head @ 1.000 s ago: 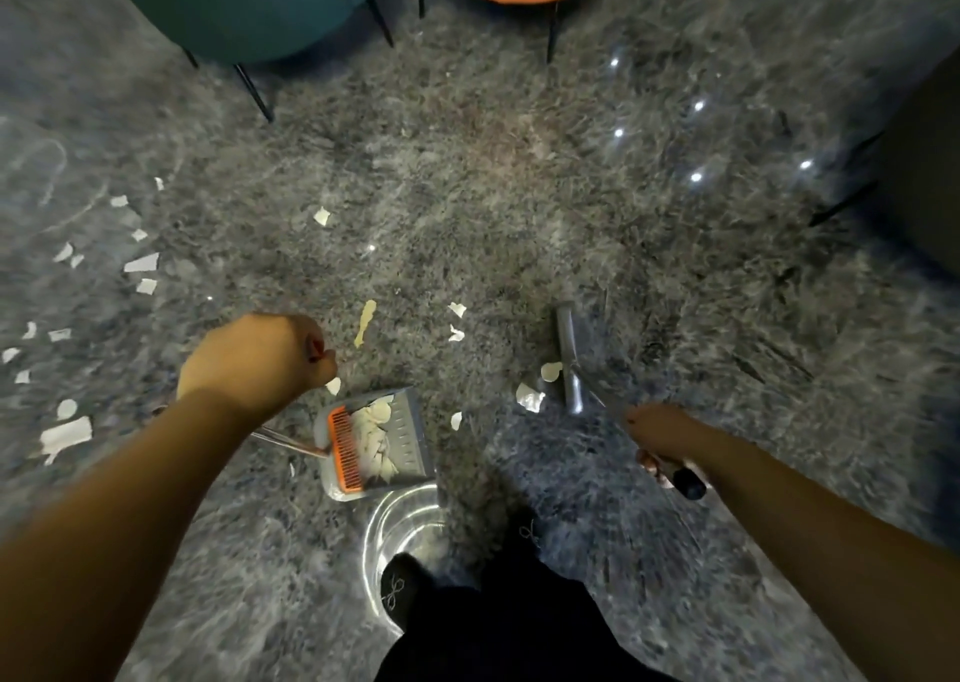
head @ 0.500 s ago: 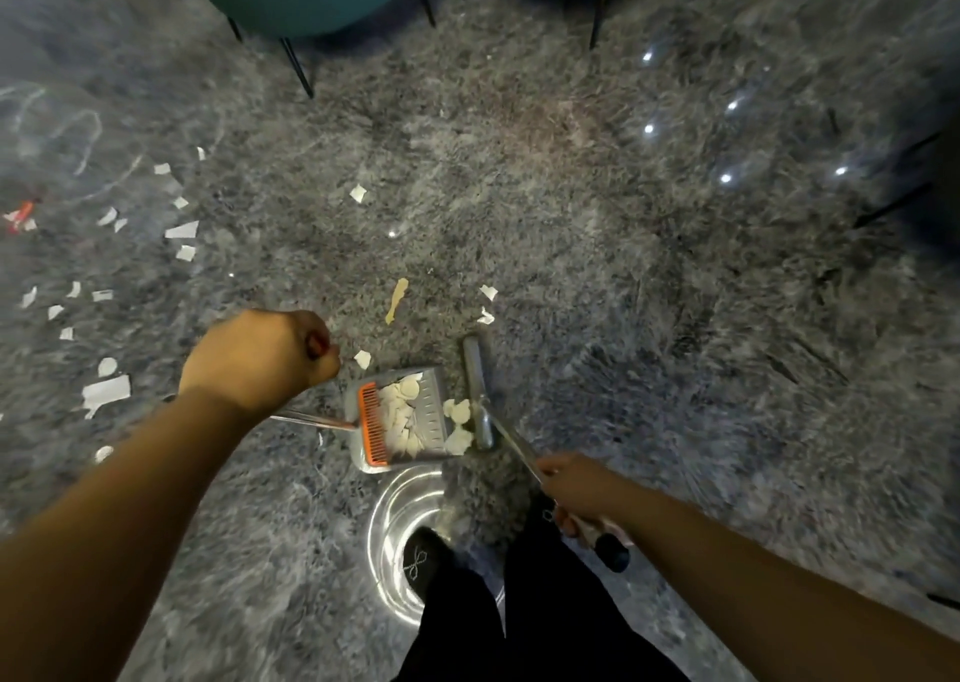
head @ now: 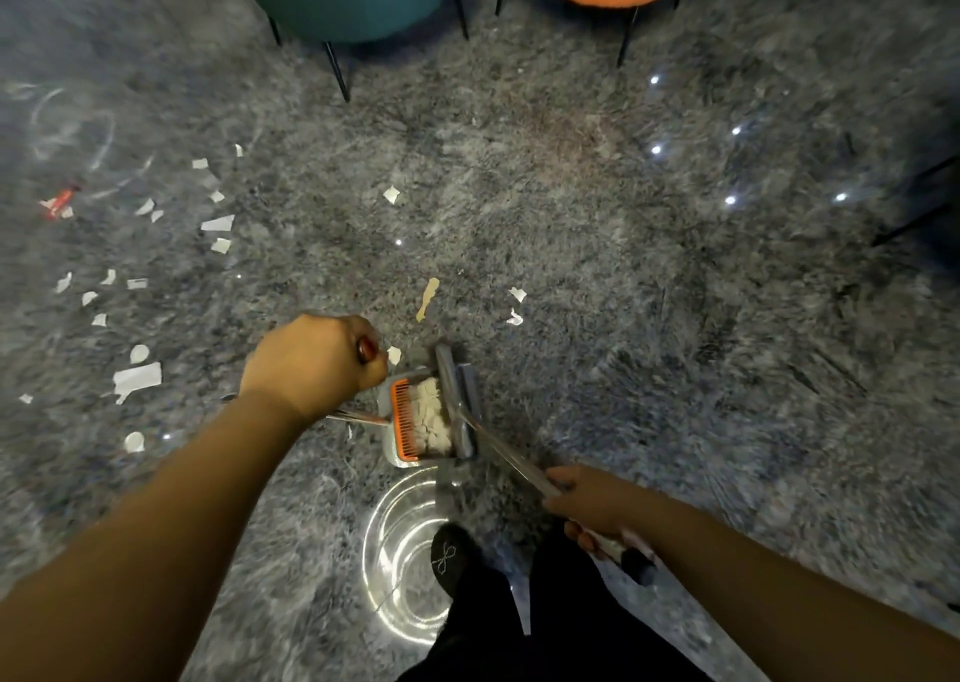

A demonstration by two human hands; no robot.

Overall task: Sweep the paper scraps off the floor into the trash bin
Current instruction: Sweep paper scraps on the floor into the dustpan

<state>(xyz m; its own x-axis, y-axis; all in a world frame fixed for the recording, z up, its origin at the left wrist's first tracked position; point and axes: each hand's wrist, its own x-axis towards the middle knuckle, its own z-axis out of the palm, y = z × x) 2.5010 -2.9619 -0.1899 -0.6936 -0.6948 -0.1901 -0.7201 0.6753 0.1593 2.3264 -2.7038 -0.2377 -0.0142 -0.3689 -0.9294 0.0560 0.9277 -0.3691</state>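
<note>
Part done: left hand (head: 317,364) grips dustpan (head: 415,416) holding swept scraps; right hand (head: 587,499) grips broom (head: 457,395). Many paper scraps (head: 136,377) remain left; trash bin (head: 400,551) unfilled.

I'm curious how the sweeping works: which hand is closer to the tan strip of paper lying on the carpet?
The left hand. It grips the dustpan's handle just below and left of the tan strip. The right hand holds the broom handle much farther off, down to the right.
</note>
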